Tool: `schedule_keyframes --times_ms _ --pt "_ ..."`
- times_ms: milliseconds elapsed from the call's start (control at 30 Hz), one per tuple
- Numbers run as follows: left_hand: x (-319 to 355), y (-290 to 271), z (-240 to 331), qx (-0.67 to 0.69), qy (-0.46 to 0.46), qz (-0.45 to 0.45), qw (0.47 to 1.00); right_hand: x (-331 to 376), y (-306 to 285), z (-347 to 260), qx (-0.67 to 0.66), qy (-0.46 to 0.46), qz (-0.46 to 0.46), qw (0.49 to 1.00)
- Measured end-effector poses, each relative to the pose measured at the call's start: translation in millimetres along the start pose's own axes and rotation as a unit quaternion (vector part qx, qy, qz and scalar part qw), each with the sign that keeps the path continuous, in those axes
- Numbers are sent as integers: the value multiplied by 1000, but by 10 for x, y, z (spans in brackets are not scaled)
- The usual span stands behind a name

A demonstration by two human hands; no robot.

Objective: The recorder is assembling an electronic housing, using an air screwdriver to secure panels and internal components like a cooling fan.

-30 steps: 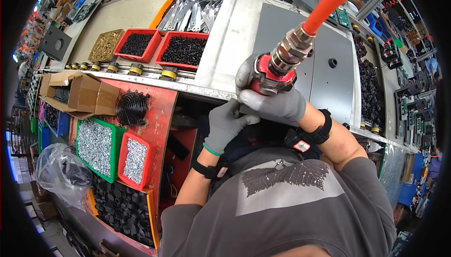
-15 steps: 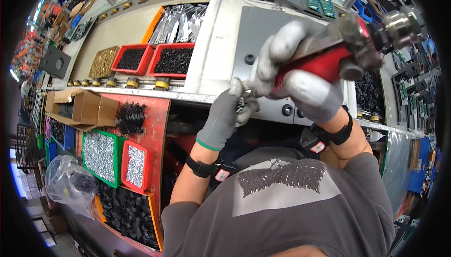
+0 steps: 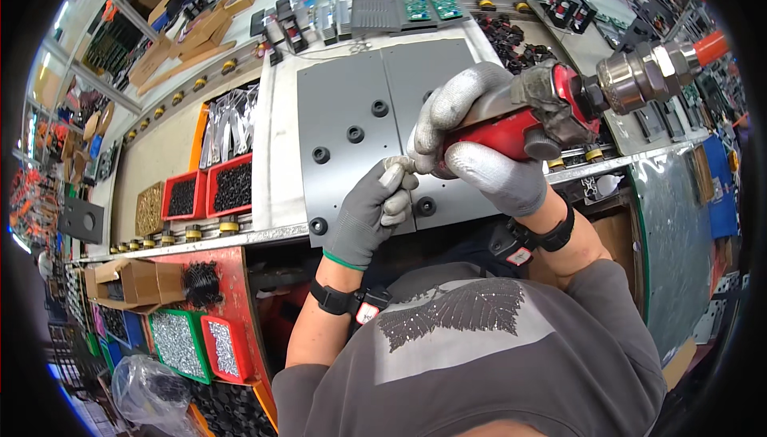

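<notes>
My right hand (image 3: 479, 149), in a pale grey glove, is wrapped tight around the red body of a pneumatic screwdriver (image 3: 551, 113); the fingers are curled fully about it, holding it firm; the tool lies nearly level, its metal coupling (image 3: 643, 77) and orange air hose (image 3: 707, 47) running off to the far right. My left hand (image 3: 371, 213), in a darker grey glove with a green cuff, is raised to the tool's nose at the left end; its fingertips (image 3: 397, 172) are pinched narrow there, and I cannot tell whether a screw or a bit sits between them, the spot is too small to read. Both hands hang over the near edge of a grey metal plate (image 3: 351, 93), which carries several black round bushings (image 3: 355, 134); one bushing lies just beside the left hand, on the right. To the left of the plate stand two red bins of black parts (image 3: 209, 191); near and lower left I see a green bin of silvery screws (image 3: 177, 343) with a smaller red bin (image 3: 226, 349) just beside it, and an open cardboard box (image 3: 136, 281) above them. At the far edge lie green circuit boards (image 3: 431, 4); each wrist wears a black band.
</notes>
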State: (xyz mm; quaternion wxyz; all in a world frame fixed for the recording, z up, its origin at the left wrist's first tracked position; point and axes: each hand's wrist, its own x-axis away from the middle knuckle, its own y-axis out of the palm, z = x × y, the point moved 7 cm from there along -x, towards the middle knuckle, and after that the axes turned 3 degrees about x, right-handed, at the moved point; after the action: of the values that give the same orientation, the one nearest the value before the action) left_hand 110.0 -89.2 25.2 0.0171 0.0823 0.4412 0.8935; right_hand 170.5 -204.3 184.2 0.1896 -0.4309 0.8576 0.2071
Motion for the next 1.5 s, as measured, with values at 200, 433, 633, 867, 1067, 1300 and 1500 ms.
schedule_keyframes --times_ms 200,433,633,867,1067,1300,1500 --pt "-154 118 -137 -4 -24 45 999 90 -238 -92 -48 -27 21 998" --pt "-310 253 -243 2 -59 19 998 121 -347 -126 -22 -50 -2 998" --pt "-423 138 -319 54 -109 81 989 88 -428 -73 -32 -54 5 998" --pt "-531 151 -316 43 -114 42 992 34 -449 -35 -12 -59 3 998" --pt "-523 43 70 -403 -38 147 902 -17 -439 -50 29 -48 -56 997" --pt "-957 -91 1074 -805 97 252 529 -261 -853 -138 81 -88 37 992" --pt "-1470 21 1095 -818 73 162 547 -541 -1476 -168 128 -89 145 977"
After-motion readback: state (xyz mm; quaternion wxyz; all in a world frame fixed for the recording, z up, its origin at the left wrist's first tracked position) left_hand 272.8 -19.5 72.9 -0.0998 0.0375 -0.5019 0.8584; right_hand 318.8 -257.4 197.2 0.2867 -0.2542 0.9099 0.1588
